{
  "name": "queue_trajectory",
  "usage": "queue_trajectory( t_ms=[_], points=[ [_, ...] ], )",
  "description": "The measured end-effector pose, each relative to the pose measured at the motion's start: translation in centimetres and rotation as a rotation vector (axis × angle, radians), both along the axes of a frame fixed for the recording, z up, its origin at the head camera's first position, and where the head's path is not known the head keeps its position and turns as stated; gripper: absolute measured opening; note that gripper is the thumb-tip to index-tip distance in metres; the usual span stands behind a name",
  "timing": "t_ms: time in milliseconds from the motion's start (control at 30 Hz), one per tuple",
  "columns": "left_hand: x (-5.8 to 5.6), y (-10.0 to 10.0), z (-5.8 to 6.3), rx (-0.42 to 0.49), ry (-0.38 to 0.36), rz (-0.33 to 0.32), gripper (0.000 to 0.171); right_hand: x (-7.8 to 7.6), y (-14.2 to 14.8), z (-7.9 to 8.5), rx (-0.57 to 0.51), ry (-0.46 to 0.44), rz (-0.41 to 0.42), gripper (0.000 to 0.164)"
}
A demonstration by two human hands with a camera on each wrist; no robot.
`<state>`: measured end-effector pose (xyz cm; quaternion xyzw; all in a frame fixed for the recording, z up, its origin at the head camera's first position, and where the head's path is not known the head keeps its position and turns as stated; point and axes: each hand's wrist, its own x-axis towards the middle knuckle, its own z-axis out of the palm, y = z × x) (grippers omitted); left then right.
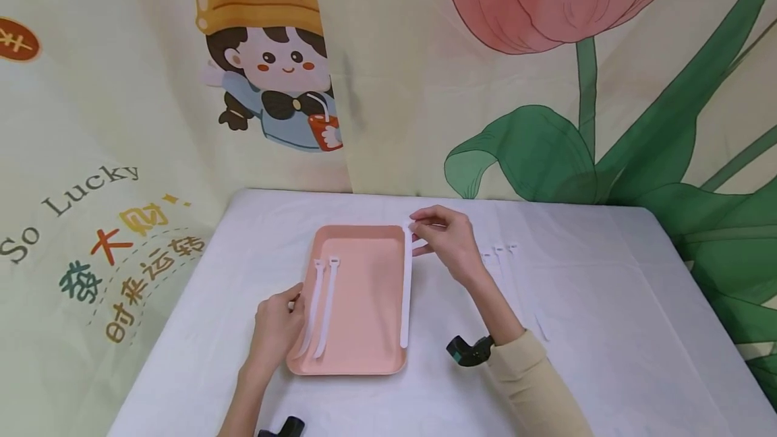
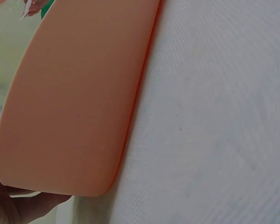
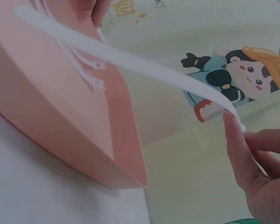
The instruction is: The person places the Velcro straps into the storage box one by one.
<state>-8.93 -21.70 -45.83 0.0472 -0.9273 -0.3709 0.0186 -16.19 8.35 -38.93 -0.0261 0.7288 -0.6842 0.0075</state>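
A pink tray [image 1: 370, 302] lies on the white-covered table. My left hand [image 1: 277, 326] grips its left edge; the fingers [image 2: 39, 205] show around the tray end in the left wrist view. Between thumb and fingertips, my right hand [image 1: 448, 238] pinches the upper end of a white cable tie [image 3: 154, 72]. This tie stretches along the tray's right rim in the head view, its free end hanging over the tray in the right wrist view. Two more white cable ties [image 1: 326, 309] lie side by side in the left part of the tray, slotted heads away from me.
Several white cable ties [image 1: 500, 255] lie on the table to the right, partly hidden behind my right forearm. A black wrist camera [image 1: 470, 351] sits on the right wrist. Behind the table's far edge hangs a printed cloth backdrop [image 1: 394, 120].
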Motion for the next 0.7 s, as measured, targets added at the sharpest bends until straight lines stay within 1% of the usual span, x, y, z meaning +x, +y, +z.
queue_trajectory(
  t_ms=[100, 300, 400, 533, 700],
  points=[
    [-0.1, 0.2, 0.0, 0.000, -0.012, -0.006, 0.037, -0.1, -0.6, -0.3, -0.020, -0.008, 0.004, 0.021],
    [-0.3, 0.3, 0.0, -0.015, 0.005, -0.007, 0.037, -0.7, -2.2, -0.7, -0.064, -0.016, 0.019, 0.017],
    [-0.3, 0.3, 0.0, -0.016, 0.006, -0.004, 0.037, -0.9, -3.1, -0.9, -0.083, -0.032, 0.030, 0.021],
    [-0.2, 0.1, 0.0, -0.019, 0.006, 0.002, 0.036, -1.2, -4.2, -1.3, -0.082, -0.052, 0.046, 0.023],
    [-0.2, 0.1, 0.0, -0.027, 0.005, 0.007, 0.036, -1.5, -5.8, -2.1, -0.104, -0.085, 0.047, 0.018]
  ],
)
